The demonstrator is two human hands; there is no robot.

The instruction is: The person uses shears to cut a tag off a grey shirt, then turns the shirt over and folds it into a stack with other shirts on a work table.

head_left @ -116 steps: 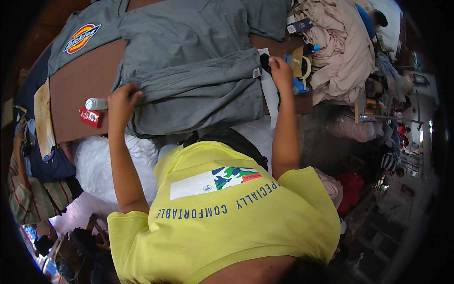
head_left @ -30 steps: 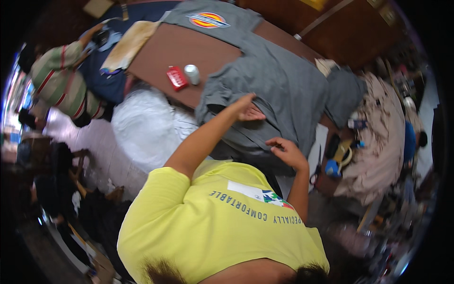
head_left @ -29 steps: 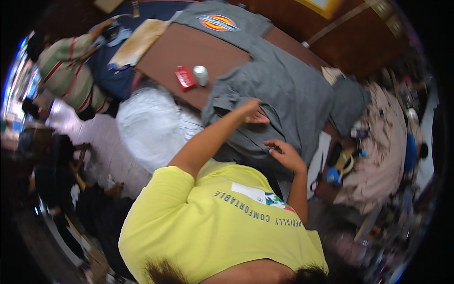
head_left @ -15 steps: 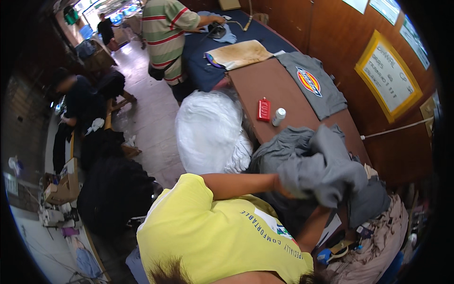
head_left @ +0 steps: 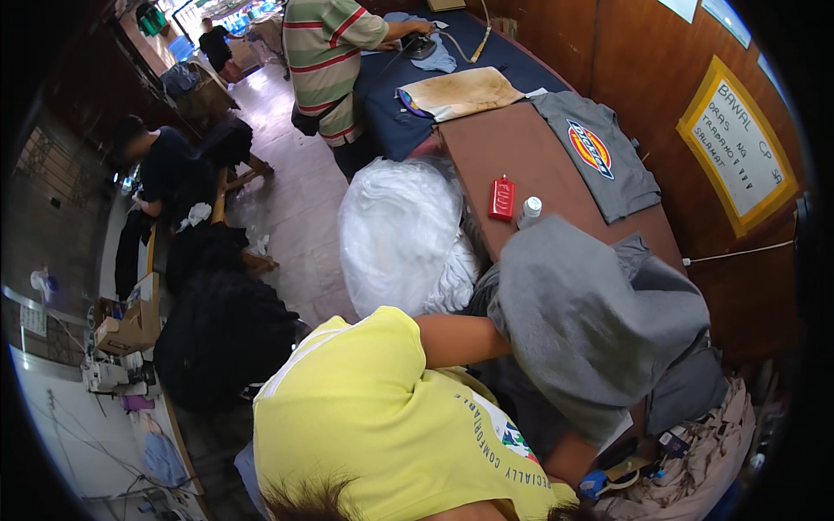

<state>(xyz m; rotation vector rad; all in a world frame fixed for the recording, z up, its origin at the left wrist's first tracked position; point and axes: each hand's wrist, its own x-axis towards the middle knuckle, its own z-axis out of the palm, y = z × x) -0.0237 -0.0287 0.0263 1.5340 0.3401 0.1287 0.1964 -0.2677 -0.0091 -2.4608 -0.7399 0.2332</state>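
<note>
While the red container and white bottle sit on the brown surface, the grey garment bulging to their near right could topple them if swung left, or catch the beige heap farther right. Cloth hides the left hand, then the right hand; I cannot tell either grip's state.

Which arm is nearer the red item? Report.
Left arm: it meets the grey cloth at its left edge, pictured below the red item; the right arm is farther, by the cloth's lower edge. Hands are hidden.
</note>
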